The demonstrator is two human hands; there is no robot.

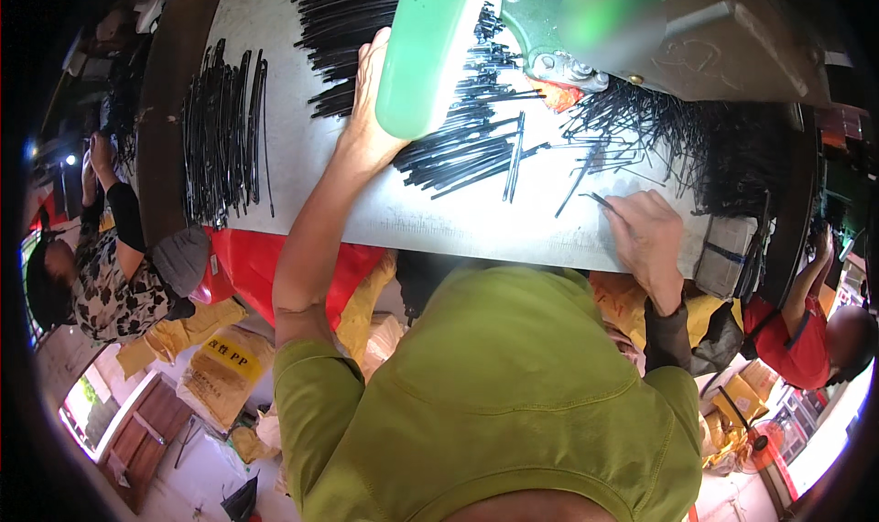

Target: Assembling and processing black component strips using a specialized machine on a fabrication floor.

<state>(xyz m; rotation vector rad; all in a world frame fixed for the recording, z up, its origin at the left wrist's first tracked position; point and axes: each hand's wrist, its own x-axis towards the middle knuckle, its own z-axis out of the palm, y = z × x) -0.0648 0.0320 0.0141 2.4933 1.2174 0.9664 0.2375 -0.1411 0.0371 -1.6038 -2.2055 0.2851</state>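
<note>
My left hand [368,124] reaches over the metal worktable [320,188], partly hidden behind a green lamp head [403,73]. Its visible fingers are stretched out beside a large pile of thin black rods [339,18]; whether the hidden fingertips touch any rods cannot be seen. Near the table's front edge, my right hand [648,233] is closed, pinching a short thin dark rod [599,201] between thumb and forefinger. Just left of it, one loose rod [574,188] lies at a slant. A fanned group of black rods [458,160] lies between my hands.
Another row of black rods [220,137] lies at the left. A green machine [540,27] stands at the back, with a tangled heap of rods [678,137] beside it. A grey block [723,256] sits at the right front corner. Other people work at both sides.
</note>
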